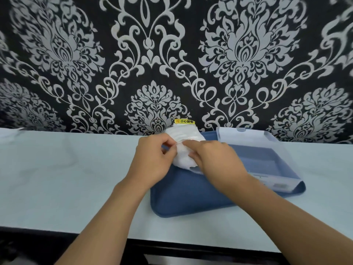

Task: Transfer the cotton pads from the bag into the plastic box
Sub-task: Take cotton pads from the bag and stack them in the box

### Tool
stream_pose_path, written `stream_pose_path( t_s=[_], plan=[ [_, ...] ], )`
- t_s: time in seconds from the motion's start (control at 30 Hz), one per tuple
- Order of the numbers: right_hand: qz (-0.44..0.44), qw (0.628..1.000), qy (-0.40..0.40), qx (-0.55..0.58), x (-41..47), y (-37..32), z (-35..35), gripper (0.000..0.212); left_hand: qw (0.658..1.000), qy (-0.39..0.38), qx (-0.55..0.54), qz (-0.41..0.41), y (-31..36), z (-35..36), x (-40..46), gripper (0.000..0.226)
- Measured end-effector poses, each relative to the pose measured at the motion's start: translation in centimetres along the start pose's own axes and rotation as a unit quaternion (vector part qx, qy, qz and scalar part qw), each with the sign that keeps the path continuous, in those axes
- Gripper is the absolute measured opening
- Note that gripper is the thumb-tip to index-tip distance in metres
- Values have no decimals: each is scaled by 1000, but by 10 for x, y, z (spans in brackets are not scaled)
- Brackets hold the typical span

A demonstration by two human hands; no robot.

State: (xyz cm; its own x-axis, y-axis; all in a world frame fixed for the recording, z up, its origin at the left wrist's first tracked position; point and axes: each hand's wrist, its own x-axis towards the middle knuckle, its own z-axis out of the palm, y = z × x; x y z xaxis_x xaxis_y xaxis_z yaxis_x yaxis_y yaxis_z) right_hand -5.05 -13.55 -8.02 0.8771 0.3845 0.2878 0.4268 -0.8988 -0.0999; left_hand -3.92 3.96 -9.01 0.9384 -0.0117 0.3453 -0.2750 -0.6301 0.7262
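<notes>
A clear bag of white cotton pads (184, 139) is held upright over the left part of a blue mat (189, 196). My left hand (152, 161) pinches the bag's near edge from the left. My right hand (212, 159) grips the same edge from the right, fingers closed on the plastic. The clear plastic box (267, 161) lies on the mat just right of the bag, its lid (242, 135) standing open at the back. The box's inside looks bare.
The mat lies on a pale table (76, 169) against a black-and-silver patterned wall. A yellow warning label (184, 121) is stuck to the wall behind the bag. A white sheet (9, 131) lies at the far left edge.
</notes>
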Motion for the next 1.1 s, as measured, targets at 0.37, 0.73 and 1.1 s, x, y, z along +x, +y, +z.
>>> stream_pose_path(
  t_s=[0.37,0.73,1.1],
  plan=[
    [-3,999,12,33,15,-5,2,49,997,78,7,-12,5,2,8,12],
    [-23,999,35,27,2,-5,14,21,998,49,-1,-25,-1,8,5,12],
    [-3,999,5,34,3,-10,19,33,999,21,13,-34,-2,9,5,9]
  ],
)
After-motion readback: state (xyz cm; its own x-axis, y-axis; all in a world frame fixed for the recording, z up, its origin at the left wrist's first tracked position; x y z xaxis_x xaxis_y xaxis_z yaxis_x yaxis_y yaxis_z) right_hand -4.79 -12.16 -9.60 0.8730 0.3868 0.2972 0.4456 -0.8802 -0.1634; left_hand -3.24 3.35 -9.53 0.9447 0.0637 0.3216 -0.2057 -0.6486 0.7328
